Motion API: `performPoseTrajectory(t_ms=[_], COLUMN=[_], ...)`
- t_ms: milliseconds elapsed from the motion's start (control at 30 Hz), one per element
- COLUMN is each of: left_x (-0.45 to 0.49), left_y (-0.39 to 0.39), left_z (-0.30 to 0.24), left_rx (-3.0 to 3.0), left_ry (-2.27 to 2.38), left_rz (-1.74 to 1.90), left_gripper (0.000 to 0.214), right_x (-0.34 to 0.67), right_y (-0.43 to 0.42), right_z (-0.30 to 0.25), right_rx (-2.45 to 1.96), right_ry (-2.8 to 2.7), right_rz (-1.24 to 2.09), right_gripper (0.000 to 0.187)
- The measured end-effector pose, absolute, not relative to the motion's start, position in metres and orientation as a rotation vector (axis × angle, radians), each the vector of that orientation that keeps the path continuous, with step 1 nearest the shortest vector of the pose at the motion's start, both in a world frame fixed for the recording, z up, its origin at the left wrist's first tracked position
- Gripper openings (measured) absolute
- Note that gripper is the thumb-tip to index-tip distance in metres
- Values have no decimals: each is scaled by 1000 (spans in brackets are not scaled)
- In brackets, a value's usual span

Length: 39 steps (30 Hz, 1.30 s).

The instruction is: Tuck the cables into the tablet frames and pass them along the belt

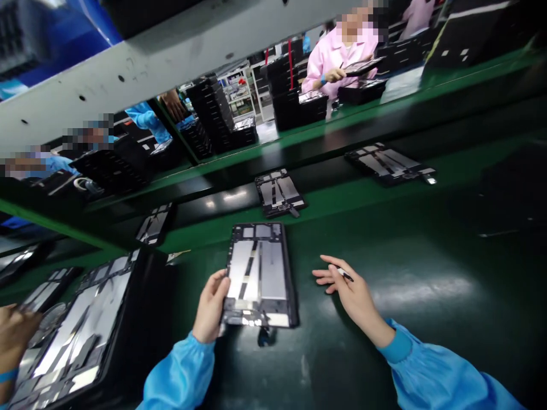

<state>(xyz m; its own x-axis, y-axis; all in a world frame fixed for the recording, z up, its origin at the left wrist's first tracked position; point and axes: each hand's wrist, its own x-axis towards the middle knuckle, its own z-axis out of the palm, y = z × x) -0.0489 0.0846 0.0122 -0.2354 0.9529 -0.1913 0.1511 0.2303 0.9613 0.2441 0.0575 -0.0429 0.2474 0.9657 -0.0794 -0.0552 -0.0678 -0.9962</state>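
My left hand (pixel 212 302) grips the left edge of an opened tablet (pixel 273 267), thumb on top. The tablet's inside faces up, with silver battery panels, dark flex strips and a black frame. A short dark connector piece (pixel 265 337) hangs from its near edge. To the right of the tablet and apart from it is my right hand (pixel 348 285). A small white tool with a black tip (pixel 344 275), like a short pen, is held at the thumb, while the other fingers stretch toward the tablet. Part of the tool is hidden by the hand.
Other opened tablets lie farther back, one behind mine (pixel 280 192) and one right (pixel 387 162). At left stands a black tray stack (pixel 141 319) with a tablet on top; another person's hand (pixel 16 336) is beside it. Across the green bench (pixel 410 250), a person in pink (pixel 329 62) works.
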Motion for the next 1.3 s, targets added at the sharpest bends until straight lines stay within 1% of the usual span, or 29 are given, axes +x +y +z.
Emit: performPoseTrajectory(t_ms=[133,267,367,400,433,467,567,633,767,833,900,933,1033,1167,1300], left_x=[-9,-7,-24,-28,-29,-28,-20,-17,-17,-14,-9,-6,0,1,2], left_y=[55,53,38,29,20,12,-4,-3,15,24,29,31,28,17,7], left_z=[-11,-12,-7,-7,-8,-10,-16,-15,-2,3,6,6,7,5,0], left_rx=[1175,1317,1661,1777,1868,1943,2080,2152,2315,2400,2480,2505,2474,2276,2263], left_ry=[1394,1337,1330,1311,1291,1276,1323,1346,1316,1269,1212,1195,1177,1180,1217], left_rz=[1077,961,684,614,585,588,664,650,628,635,615,601,607,648,684], left_gripper=[51,46,41,43,46,48,49,48,33,29,26,24,20,14,15], right_x=[248,268,285,289,292,294,297,299,291,274,250,238,210,201,203], right_y=[58,37,7,-3,-11,-16,-21,-17,-9,-7,-5,-4,1,4,2], right_z=[-49,-46,-41,-40,-39,-39,-40,-38,-18,-7,-1,-1,-5,-9,-3], right_rx=[-1350,-1383,-1440,-1467,-1492,-1511,-1527,-1518,-1551,-1511,-1387,-1325,-1217,-1143,-1145], right_ry=[-1077,-1192,-1413,-1499,-1565,-1608,-1617,-1631,-1682,-1728,-1824,-1872,-1959,-1959,-1940], right_rz=[1066,1067,1106,1093,1068,1036,939,899,804,775,800,819,805,809,886], right_gripper=[56,55,70,75,76,74,60,57,56,46,34,31,31,30,30])
